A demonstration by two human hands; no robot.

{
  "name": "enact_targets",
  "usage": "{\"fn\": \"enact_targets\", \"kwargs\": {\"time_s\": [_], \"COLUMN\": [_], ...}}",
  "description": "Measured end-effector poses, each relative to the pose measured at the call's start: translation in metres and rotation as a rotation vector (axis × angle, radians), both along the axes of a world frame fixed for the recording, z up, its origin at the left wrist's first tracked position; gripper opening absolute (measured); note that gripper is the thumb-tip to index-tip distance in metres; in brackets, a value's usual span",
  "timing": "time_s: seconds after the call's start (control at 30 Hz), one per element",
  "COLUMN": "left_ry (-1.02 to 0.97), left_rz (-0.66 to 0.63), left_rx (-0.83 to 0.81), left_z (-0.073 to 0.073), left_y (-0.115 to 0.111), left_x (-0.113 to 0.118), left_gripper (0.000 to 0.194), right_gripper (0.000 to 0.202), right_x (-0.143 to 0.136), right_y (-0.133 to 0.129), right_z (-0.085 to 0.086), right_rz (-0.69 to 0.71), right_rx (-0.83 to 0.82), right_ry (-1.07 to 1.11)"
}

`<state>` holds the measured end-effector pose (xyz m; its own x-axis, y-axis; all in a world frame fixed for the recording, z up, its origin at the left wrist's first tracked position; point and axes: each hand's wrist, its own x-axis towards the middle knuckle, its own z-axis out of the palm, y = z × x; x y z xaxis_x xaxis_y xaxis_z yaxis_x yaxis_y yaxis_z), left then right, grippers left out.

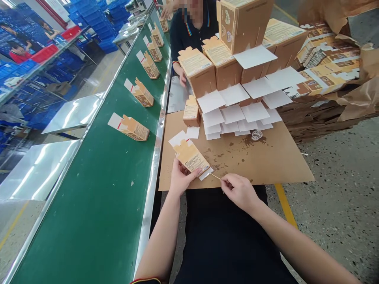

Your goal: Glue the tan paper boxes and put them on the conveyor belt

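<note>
My left hand point(182, 175) is closed around a small tan and brown carton point(192, 156), its thumb pressed on the printed face. The carton lies tilted over the brown cardboard sheet point(237, 169), with a white flap standing out at its far end and another at its near end. Between the fingertips of my right hand point(238, 190) is a thin wooden stick point(215, 176). The stick's far tip reaches the near flap, and I cannot make out its end. Another carton point(192, 112) stands just beyond the held one.
Stacked cartons point(207, 75) with white flaps sticking out fill the back of the sheet. A small clear dish point(256, 135) sits among wet spots. On my left runs a green conveyor belt point(97, 189) carrying several cartons. A co-worker point(194, 29) is across from me. Flat cartons point(328, 59) are piled at right.
</note>
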<state>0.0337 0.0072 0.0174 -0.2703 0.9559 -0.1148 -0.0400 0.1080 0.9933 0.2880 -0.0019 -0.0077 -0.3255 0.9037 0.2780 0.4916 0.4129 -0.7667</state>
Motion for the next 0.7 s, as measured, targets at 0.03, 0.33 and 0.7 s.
{"fn": "enact_targets", "kwargs": {"time_s": [0.03, 0.33, 0.7], "left_ry": [0.010, 0.276, 0.425], "left_rz": [0.006, 0.095, 0.301], "left_rx": [0.003, -0.045, -0.006], "left_z": [0.000, -0.017, -0.004], "left_y": [-0.002, -0.026, -0.030], "left_x": [0.002, 0.017, -0.035], "left_gripper": [0.087, 0.084, 0.084], "right_gripper": [0.025, 0.023, 0.030], "right_x": [0.004, 0.041, 0.047], "right_y": [0.001, -0.009, -0.007], "right_z": [0.001, 0.015, 0.020], "right_rz": [-0.030, -0.294, -0.319], "right_rx": [0.005, -0.035, 0.001], "right_ry": [0.019, 0.119, 0.160]}}
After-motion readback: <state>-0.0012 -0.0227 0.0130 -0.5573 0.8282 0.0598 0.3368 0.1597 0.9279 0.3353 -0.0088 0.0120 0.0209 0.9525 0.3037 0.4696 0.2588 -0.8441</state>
